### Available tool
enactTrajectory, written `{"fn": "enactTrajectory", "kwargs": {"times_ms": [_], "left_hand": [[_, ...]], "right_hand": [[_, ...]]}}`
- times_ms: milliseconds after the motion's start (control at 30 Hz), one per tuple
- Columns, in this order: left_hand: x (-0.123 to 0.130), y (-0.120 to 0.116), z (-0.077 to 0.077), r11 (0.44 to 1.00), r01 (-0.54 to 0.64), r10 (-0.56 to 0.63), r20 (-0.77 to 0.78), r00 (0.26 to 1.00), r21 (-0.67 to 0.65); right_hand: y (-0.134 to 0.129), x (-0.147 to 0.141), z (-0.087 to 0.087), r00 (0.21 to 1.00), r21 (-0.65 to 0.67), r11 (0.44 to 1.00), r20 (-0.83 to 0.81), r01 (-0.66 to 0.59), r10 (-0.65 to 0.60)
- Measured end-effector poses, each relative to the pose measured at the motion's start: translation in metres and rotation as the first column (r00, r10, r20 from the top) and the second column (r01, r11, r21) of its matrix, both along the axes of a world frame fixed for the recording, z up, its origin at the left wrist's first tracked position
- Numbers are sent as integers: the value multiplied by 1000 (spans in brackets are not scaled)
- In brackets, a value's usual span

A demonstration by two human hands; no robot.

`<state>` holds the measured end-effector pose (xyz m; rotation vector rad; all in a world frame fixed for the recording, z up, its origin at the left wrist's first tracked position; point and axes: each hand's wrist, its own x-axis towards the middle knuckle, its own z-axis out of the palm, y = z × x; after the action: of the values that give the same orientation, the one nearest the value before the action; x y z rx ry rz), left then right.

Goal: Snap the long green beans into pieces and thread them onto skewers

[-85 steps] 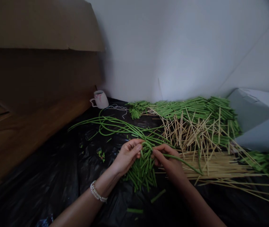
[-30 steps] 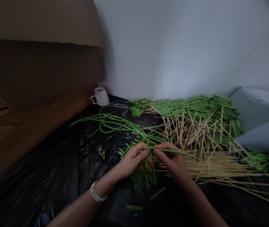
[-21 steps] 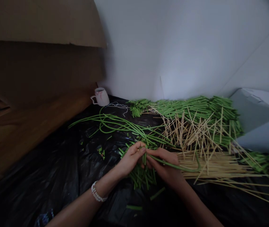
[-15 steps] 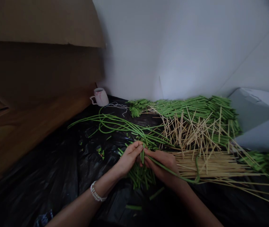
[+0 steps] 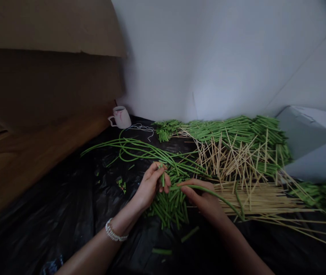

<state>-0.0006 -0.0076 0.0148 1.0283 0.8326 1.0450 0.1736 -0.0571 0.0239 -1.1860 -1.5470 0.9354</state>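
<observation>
My left hand (image 5: 153, 182), with a beaded bracelet at its wrist, is closed on short green garlic scape pieces (image 5: 162, 176) held upright between thumb and fingers. To its right, my right hand (image 5: 201, 196) pinches a long garlic scape (image 5: 217, 195) near its end. The rest of that stem arches over the hand and bends back at its far tip. A heap of cut scape pieces (image 5: 168, 210) lies under both hands. Beyond them, long uncut scapes (image 5: 146, 147) lie in a loose, looped bunch.
Bamboo skewers (image 5: 254, 198) lie in a pile on the right, with more (image 5: 228, 156) scattered behind. Rows of skewered scape pieces (image 5: 231, 130) line the wall. A white mug (image 5: 121, 117) stands at the back left on black plastic sheeting (image 5: 74, 206). A cardboard box (image 5: 51, 80) looms at left.
My hands have moved apart. The left went left and slightly up with the short pieces, while the right shifted right with the long scape, whose end has come away from the left hand.
</observation>
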Motion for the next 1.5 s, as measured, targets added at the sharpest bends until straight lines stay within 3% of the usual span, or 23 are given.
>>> {"fn": "enactTrajectory", "kwargs": {"times_ms": [200,400,633,867,1000,1200,1367,1500], "left_hand": [[2,-7,-2,963,269,-263,-146,954,23],[1,-4,2,974,214,-197,-191,961,72],[-2,-8,5,875,484,-468,-215,857,23],[-5,-6,9,830,558,-549,-164,819,4],[-4,-7,8,839,545,-538,-165,826,-8],[-1,-7,4,924,382,-379,-137,915,-1],[2,-5,0,972,236,-234,-124,964,-1],[2,-5,-9,978,210,-208,-97,973,11]], "right_hand": [[2,-2,-2,999,-75,997,-34,-16,13],[9,4,-6,984,-159,986,-160,55,-80],[11,11,-5,957,-223,975,-287,-26,-40],[10,7,0,965,-202,978,-263,-49,-5],[9,7,-1,985,-129,991,-168,26,-47],[4,4,1,983,65,984,-95,165,-159],[-1,-3,-1,992,202,972,-13,122,-122],[-3,-9,-10,995,305,952,94,13,-43]]}}
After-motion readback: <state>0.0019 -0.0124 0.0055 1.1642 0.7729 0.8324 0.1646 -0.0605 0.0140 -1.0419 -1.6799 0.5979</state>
